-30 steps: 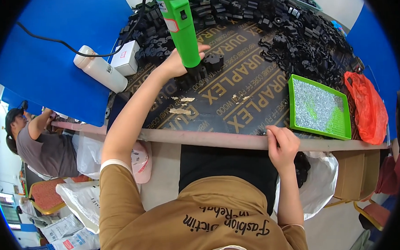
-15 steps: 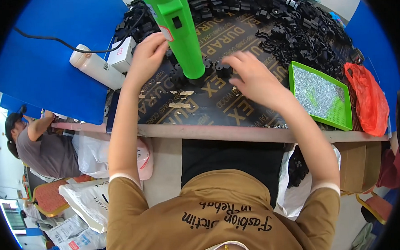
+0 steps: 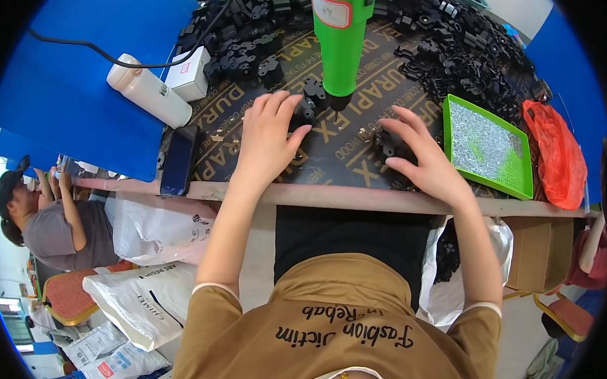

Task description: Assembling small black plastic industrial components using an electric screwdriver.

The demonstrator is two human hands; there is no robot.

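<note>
Spreads the left hand (image 3: pixel 269 138) over the table (image 3: pixel 330 177), thumb well apart from fingers, with a black part (image 3: pixel 303 113) at the gap; cannot tell from this angle about any firm grip. Curves the right hand (image 3: pixel 420 154) near the table edge, thumb and fingers parted around a second black part (image 3: pixel 391 145); cannot tell about a grip there either. Has the green screwdriver (image 3: pixel 342 56) upright between both hands, black nose (image 3: pixel 339 102) pointing down, just beside the first black part.

Could knock a left fingertip against that nose by moving too far to the right. Could let the first black part tip or twist, given a loose hold and such a close tool. Could drop the second black part through too slack a pinch. Could jog the green tray (image 3: pixel 517 175) by swinging the right hand outward, scattering the silver bits (image 3: pixel 473 124). Could also push the phone (image 3: pixel 180 161) off the table edge with a careless left elbow.
</note>
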